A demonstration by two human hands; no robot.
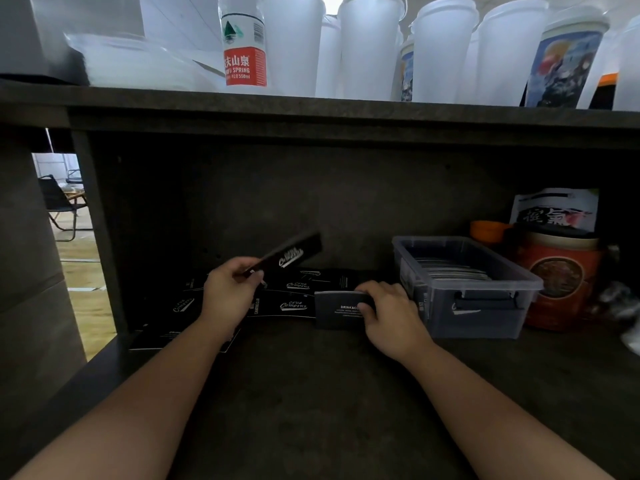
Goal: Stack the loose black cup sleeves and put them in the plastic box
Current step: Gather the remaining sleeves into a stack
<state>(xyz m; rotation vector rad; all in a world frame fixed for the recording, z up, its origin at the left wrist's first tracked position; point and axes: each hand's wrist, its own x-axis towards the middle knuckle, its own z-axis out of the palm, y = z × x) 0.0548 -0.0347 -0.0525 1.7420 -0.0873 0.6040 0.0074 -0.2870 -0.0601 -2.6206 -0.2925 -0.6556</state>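
Sleeves of thin black printed card, probably light, springy and slick, lie loose on the dark shelf [311,393]: left hand [230,292] fingers pinch one flat black sleeve [291,254] by its end, right hand [391,315] fingers clamp an upright stack [337,310] beside the clear plastic box [485,306].

Dark shelf [311,393]: loose black cup sleeves [292,304], plastic box [485,306], orange canister [561,271].

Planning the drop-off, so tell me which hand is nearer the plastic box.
Right. The right hand holds a stack of sleeves just left of the plastic box; the left hand lifts one sleeve farther left.
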